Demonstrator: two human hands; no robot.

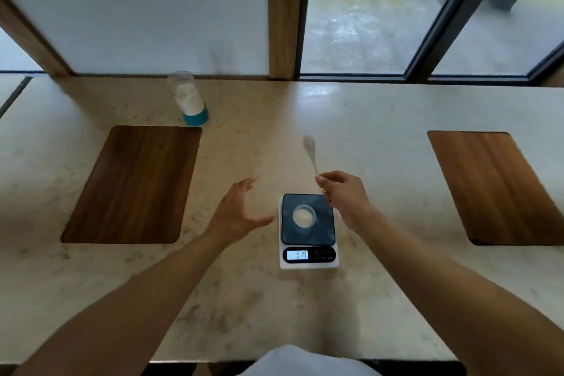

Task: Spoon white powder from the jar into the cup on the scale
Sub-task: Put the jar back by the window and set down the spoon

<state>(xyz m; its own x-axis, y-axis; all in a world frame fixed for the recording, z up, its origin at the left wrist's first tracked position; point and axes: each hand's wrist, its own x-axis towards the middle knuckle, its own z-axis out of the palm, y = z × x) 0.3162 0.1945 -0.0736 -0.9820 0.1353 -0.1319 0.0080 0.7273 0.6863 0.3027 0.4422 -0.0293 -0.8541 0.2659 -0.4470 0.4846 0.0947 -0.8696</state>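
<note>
Right hand [343, 192] pinches white spoon [310, 151] just behind scale [308, 230]; left hand [236, 212], fingers spread empty, hovers left of scale; cup [304, 216] holds powder.

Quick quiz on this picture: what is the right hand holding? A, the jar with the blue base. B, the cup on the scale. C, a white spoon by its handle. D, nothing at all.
C: the right hand pinches the handle of the white spoon, bowl pointing away, above the scale; the jar stands untouched far back.

Glossy marble counter [381, 119], wooden mats [134, 183]
</note>
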